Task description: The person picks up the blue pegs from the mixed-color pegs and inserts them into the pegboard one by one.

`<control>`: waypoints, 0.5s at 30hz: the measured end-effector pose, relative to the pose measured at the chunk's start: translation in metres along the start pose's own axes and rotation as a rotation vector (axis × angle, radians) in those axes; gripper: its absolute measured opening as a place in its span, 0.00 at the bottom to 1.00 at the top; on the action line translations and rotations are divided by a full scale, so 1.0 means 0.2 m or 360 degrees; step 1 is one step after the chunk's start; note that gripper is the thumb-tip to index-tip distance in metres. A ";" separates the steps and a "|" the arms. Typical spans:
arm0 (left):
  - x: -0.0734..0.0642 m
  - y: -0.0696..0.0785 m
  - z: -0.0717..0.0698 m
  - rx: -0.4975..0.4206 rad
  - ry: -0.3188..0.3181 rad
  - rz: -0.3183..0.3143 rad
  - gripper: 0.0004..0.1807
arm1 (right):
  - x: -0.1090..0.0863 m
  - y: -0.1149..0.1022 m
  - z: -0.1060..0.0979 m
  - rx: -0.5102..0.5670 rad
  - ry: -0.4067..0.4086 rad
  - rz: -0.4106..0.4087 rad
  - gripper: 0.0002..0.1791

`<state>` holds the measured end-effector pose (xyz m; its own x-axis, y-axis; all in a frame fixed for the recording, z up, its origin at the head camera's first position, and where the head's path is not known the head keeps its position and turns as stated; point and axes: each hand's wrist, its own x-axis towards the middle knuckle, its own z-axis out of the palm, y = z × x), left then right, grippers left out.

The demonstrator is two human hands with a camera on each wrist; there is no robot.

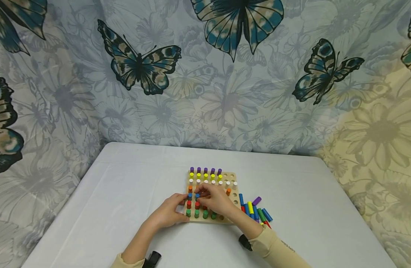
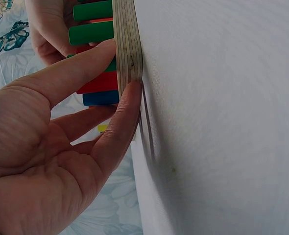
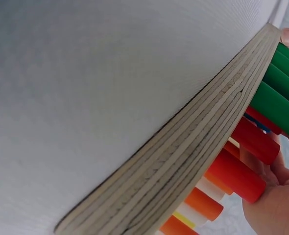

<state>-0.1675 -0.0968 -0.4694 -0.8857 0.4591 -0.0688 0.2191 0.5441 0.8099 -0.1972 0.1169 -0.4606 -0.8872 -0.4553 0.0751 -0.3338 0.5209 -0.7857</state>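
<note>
A wooden pegboard (image 1: 210,220) lies on the white table with rows of coloured pegs standing in it. My left hand (image 1: 168,212) holds its near left corner, the thumb and fingers at the edge; in the left wrist view the thumb tip rests by the green pegs (image 2: 91,34). Over the board, my right hand (image 1: 214,198) pinches a blue peg (image 1: 197,195) in the second column, beside another blue peg (image 1: 190,196). Red pegs (image 3: 235,175) stand near this hand in the right wrist view. The palm hides the middle of the board.
Loose pegs in several colours (image 1: 255,212) lie in a pile right of the board, close to the right forearm. A butterfly-patterned cloth (image 1: 225,93) hangs behind the table (image 1: 131,171). Dark wrist straps show on both wrists.
</note>
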 end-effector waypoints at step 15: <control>0.00 -0.01 -0.01 0.0006 -0.0009 -0.0016 0.40 | -0.03 0.01 -0.03 0.0113 0.0011 0.0048 0.11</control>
<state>-0.1692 -0.0981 -0.4702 -0.8857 0.4572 -0.0802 0.2118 0.5517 0.8067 -0.1951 0.1253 -0.4590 -0.8987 -0.4352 0.0544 -0.2834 0.4815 -0.8294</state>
